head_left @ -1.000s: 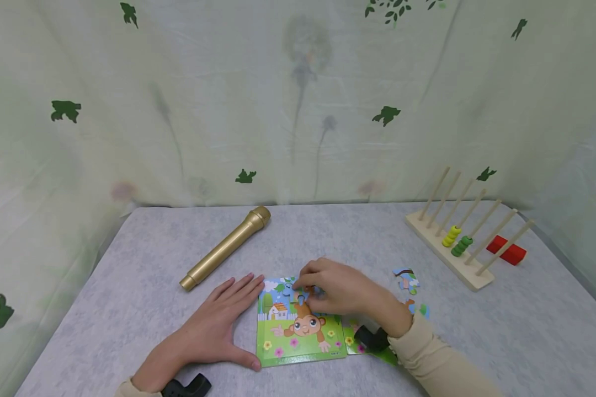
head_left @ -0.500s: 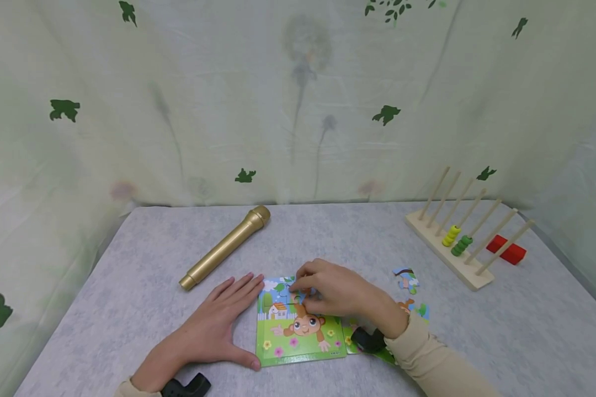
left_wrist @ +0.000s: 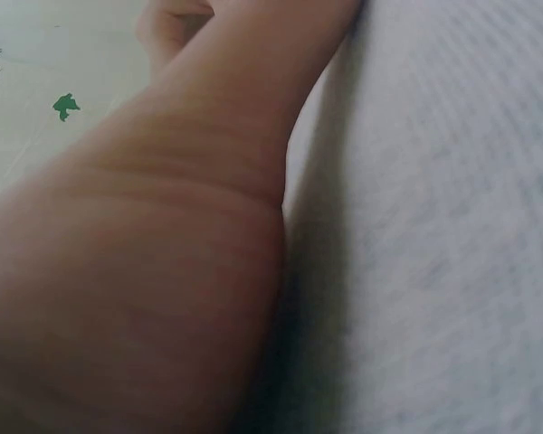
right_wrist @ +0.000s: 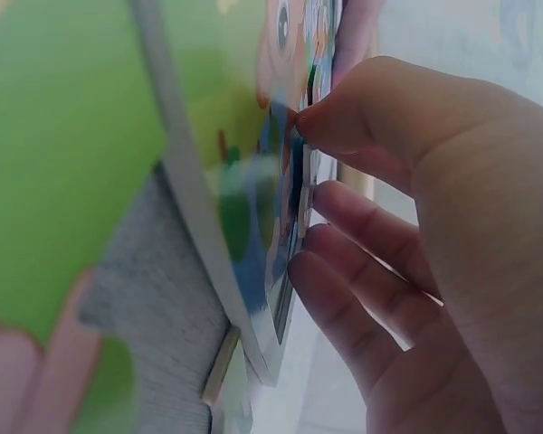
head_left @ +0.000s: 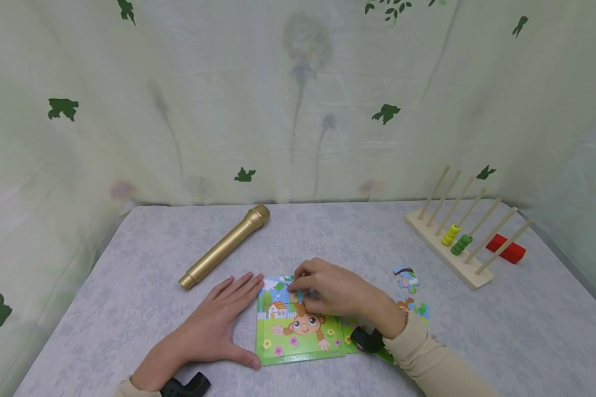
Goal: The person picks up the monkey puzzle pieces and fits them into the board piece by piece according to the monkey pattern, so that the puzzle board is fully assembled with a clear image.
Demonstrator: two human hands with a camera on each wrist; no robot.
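Here we see the left hand (head_left: 223, 325), fingers spread, resting on the table (head_left: 104, 331) at the left edge of the monkey puzzle (head_left: 300, 359). Over its upper part, we find the right hand (head_left: 335, 289) pinching a puzzle piece (right_wrist: 304, 181).

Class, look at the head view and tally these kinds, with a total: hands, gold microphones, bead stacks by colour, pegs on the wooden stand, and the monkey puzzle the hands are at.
Hands: 2 (left hand, right hand)
Gold microphone: 1
Yellow bead stack: 1
Green bead stack: 1
Pegs on the wooden stand: 7
Monkey puzzle: 1
Total: 13
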